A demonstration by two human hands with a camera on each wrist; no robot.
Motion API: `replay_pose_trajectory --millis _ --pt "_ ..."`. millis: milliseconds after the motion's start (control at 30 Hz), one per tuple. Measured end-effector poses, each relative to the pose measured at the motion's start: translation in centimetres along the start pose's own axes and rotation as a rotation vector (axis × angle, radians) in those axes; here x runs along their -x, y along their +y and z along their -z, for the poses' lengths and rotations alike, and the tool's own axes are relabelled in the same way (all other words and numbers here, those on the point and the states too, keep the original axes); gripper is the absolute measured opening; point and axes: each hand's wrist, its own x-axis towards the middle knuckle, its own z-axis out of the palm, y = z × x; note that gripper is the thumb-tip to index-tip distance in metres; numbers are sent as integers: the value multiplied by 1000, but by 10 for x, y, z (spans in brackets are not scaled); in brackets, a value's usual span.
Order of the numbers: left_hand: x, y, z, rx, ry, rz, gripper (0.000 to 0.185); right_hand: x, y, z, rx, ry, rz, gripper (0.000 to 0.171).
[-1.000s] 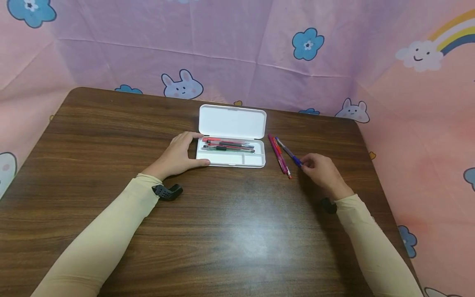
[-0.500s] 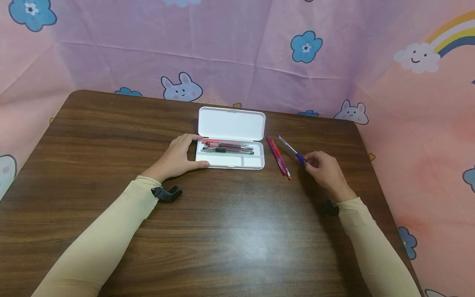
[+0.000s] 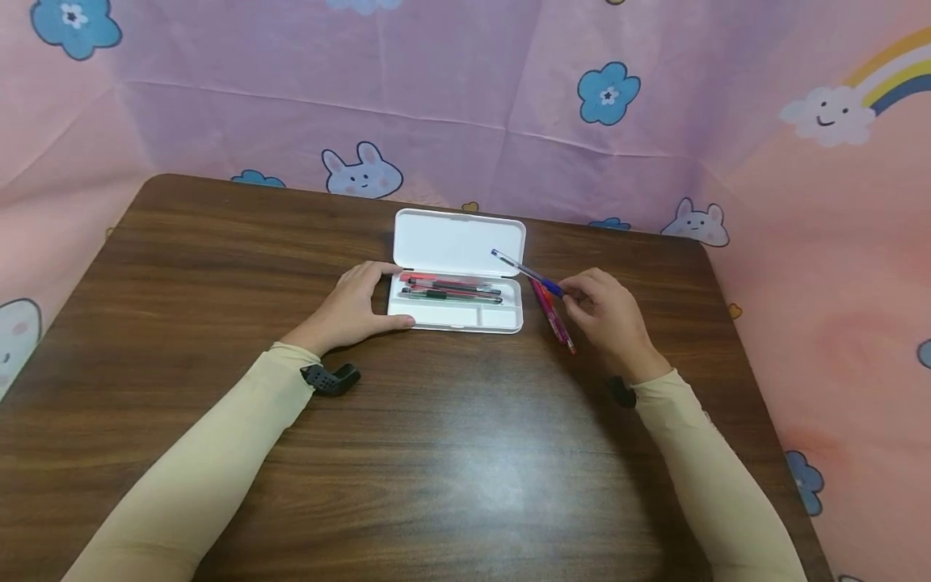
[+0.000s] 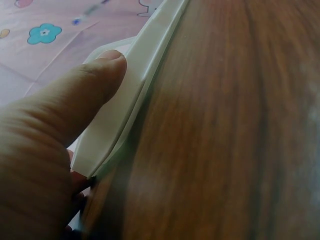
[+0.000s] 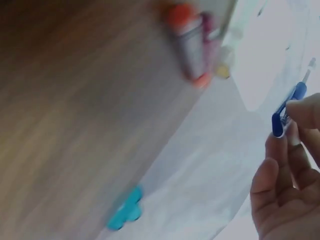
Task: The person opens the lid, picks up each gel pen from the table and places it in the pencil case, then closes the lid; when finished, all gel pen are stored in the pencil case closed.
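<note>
A white pencil case lies with its lid up, several pens in its rear compartment. My left hand grips the case's left end, thumb along the front edge and fingers at the back corner. The left wrist view shows the thumb pressed on the white side wall. My right hand pinches a blue pen near its blue end between thumb and fingers. The pen is raised and slants left, its far tip overlapping the lid in the head view. Its blue clip shows in the right wrist view.
A magenta pen and an orange-red pen lie side by side on the brown wooden table, right of the case. A patterned cloth hangs behind the table's far edge.
My right hand has lifted the blue pen off the table and carried it left, toward the case. The left hand keeps its grip on the case.
</note>
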Motion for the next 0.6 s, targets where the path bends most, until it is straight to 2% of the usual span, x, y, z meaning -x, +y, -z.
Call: replay_pose_trajectory --millis 133,300,433,600 --pt "0 0 0 -2 -3 -3 99 -15 -17 -12 5 -1 110 15" --pt "0 0 0 3 -6 2 97 -32 -35 -29 24 -79 195 16" --pt "0 1 0 1 -9 4 97 -41 -47 -40 55 -156 229 17" --pt "0 2 1 5 -11 11 96 -50 -58 -53 100 -237 225 18"
